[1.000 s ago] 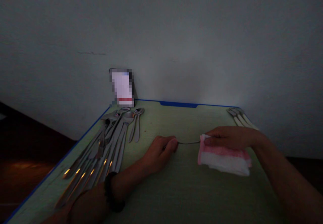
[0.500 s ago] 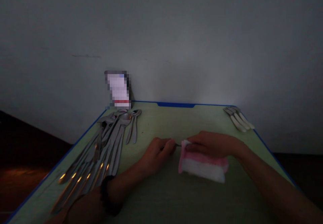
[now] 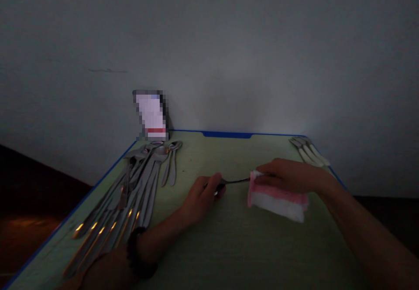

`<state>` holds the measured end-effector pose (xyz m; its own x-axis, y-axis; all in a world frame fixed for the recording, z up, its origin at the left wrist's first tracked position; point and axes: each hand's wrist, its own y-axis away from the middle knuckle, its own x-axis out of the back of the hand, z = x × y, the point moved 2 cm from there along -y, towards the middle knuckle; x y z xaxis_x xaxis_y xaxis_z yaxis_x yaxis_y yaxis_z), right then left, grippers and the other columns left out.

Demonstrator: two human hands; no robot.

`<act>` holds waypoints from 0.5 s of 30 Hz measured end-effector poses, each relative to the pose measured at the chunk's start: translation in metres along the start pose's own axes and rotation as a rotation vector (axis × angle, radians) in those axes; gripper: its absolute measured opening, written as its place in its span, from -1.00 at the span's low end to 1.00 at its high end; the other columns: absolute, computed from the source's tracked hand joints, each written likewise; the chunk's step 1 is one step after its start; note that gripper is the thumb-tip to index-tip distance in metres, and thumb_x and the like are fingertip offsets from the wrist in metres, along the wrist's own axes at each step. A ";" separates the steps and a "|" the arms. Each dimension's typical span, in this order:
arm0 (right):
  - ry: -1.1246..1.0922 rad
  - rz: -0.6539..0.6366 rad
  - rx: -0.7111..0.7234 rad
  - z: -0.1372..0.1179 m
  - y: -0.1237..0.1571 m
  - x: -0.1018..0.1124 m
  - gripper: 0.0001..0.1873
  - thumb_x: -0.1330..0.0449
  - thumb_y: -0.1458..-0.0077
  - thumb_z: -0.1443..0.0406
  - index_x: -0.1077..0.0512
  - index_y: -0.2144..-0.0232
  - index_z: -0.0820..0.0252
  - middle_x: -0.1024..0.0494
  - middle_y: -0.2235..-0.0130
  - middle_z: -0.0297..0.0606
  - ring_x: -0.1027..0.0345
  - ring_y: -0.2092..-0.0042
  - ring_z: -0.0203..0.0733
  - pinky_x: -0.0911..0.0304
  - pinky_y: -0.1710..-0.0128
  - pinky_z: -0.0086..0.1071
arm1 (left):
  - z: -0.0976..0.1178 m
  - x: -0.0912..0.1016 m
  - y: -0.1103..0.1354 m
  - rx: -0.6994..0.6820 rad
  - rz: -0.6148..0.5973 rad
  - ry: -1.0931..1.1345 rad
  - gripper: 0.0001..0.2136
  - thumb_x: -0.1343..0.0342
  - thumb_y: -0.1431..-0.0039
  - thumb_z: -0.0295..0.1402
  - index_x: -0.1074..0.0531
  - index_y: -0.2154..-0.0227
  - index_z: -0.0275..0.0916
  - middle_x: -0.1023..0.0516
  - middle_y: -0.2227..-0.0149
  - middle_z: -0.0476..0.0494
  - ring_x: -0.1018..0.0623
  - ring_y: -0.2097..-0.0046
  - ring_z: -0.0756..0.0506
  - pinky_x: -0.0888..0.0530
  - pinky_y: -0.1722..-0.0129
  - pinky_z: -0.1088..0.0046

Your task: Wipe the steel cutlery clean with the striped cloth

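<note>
Here, utensil (image 3: 237, 181) and cloth (image 3: 278, 199) in hands (image 3: 200, 197) (image 3: 290, 175), phone screen (image 3: 151, 114) unreadable.

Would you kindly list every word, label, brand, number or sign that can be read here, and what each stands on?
No readable text anywhere.
Phone: screen pixelated; any words or numbers unreadable.
Cutlery pile: too dark and blurred to tell any marks.
Metal utensil in the left hand: no legible marks.
Pink-and-white cloth in the right hand: no lettering visible.
</note>
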<state>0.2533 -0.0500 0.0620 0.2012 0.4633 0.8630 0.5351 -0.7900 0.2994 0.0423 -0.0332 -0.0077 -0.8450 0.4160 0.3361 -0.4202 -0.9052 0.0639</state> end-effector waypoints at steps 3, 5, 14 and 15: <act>0.051 0.006 0.043 -0.022 -0.013 -0.013 -0.61 0.12 -0.17 0.12 -0.41 0.35 0.20 -0.49 0.42 -0.18 -0.31 0.42 -0.22 -0.05 0.48 -0.41 | -0.002 -0.002 0.002 -0.048 -0.057 -0.049 -0.57 0.19 -0.17 -0.12 -0.24 0.70 -0.26 -0.17 0.67 0.06 -0.22 0.56 0.03 -0.16 0.55 0.53; 0.073 0.013 0.061 -0.032 -0.018 -0.019 -0.59 0.14 -0.18 0.12 -0.42 0.34 0.21 -0.49 0.40 -0.15 -0.32 0.41 -0.20 -0.05 0.48 -0.40 | -0.001 -0.002 0.002 -0.071 -0.074 -0.068 -0.57 0.15 -0.16 -0.13 -0.20 0.73 -0.26 -0.12 0.68 0.08 -0.17 0.57 0.04 -0.11 0.56 0.53; -0.179 -0.055 0.011 0.013 0.012 0.005 -0.59 0.13 -0.16 0.05 -0.37 0.43 0.17 -0.45 0.43 -0.28 -0.28 0.42 -0.27 -0.14 0.45 -0.43 | 0.007 0.007 -0.002 -0.018 -0.001 0.094 -0.61 0.14 -0.15 -0.17 -0.29 0.69 -0.25 -0.28 0.66 0.01 -0.31 0.56 0.01 -0.23 0.57 0.55; -0.194 -0.036 -0.028 0.020 0.017 0.009 -0.58 0.12 -0.15 0.03 -0.37 0.42 0.18 -0.44 0.42 -0.28 -0.28 0.42 -0.28 -0.15 0.45 -0.44 | 0.007 0.008 -0.003 -0.006 0.023 0.126 -0.63 0.13 -0.14 -0.17 -0.30 0.67 -0.25 -0.31 0.64 0.00 -0.33 0.54 0.01 -0.25 0.57 0.55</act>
<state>0.2809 -0.0516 0.0666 0.3381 0.5584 0.7576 0.5228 -0.7808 0.3422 0.0394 -0.0279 0.0015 -0.8893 0.4029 0.2166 -0.4016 -0.9143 0.0516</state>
